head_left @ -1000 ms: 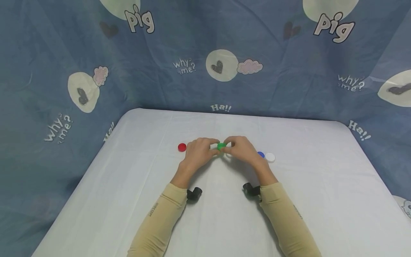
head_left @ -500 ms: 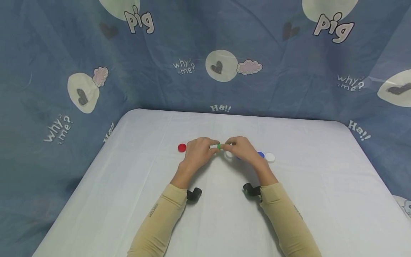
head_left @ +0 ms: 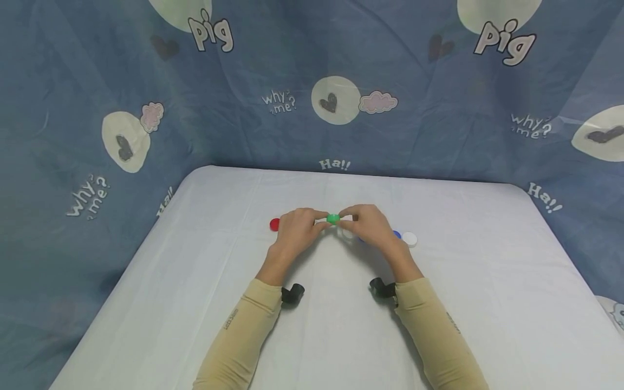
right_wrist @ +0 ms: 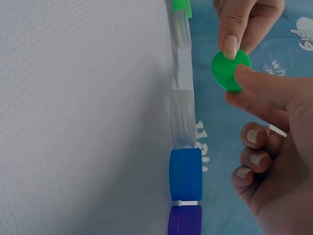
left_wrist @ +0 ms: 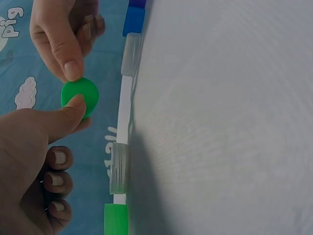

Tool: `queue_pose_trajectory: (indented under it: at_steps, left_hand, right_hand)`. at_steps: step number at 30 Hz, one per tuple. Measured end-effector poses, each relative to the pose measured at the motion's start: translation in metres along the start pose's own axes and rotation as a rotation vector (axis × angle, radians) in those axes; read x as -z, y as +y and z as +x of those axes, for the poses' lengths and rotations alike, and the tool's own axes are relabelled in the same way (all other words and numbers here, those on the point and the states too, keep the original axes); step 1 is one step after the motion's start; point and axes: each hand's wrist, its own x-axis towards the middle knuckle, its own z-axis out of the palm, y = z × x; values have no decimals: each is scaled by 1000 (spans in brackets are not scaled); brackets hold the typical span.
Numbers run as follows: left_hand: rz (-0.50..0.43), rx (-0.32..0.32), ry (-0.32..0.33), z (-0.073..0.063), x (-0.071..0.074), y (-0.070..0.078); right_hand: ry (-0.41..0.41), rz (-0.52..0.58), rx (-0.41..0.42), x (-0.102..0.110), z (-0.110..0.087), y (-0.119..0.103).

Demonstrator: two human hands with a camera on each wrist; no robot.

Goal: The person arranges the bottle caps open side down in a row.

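My left hand (head_left: 298, 227) and right hand (head_left: 369, 222) meet over the table, fingers and thumb of each pinching one smooth green disc (head_left: 333, 219). In the left wrist view the disc (left_wrist: 89, 91) looks flat, its edge slightly uneven like modelling clay. The right wrist view shows its broad face (right_wrist: 224, 73) between both thumbs. Below on the table stand ribbed clear round pieces like lids or tubs (right_wrist: 182, 119), one (left_wrist: 119, 169) beside a green piece (left_wrist: 116, 219). My right hand partly covers this row in the head view.
A red round piece (head_left: 274, 224) lies left of my left hand. Beyond my right wrist are a blue one (head_left: 397, 234) and a white one (head_left: 409, 239). Blue (right_wrist: 186, 174) and purple (right_wrist: 185, 220) pieces stand in the row. Blue printed cloth (head_left: 273, 135) hangs behind the white table (head_left: 331, 336).
The green disc turns between my fingers: nearly edge-on half a second ago, its broader side shows now. Both hands rise slightly, and my left hand shifts a little left.
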Motion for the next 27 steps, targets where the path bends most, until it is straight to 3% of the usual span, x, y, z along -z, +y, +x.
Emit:
queue_pose_trajectory:
  at_steps: [6, 12, 18, 27]
  left_hand:
    - [-18, 6, -10, -1, -1, 1]
    - [-31, 12, -27, 0, -2, 3]
    - [-26, 7, -35, 1, -3, 4]
    - [-37, -34, -9, 1, -5, 4]
  right_hand:
    - [33, -86, 73, -1, 2, 3]
    - [33, -95, 55, 0, 1, 4]
    - [18, -21, 26, 0, 1, 6]
    - [-75, 181, -58, 5, -1, 6]
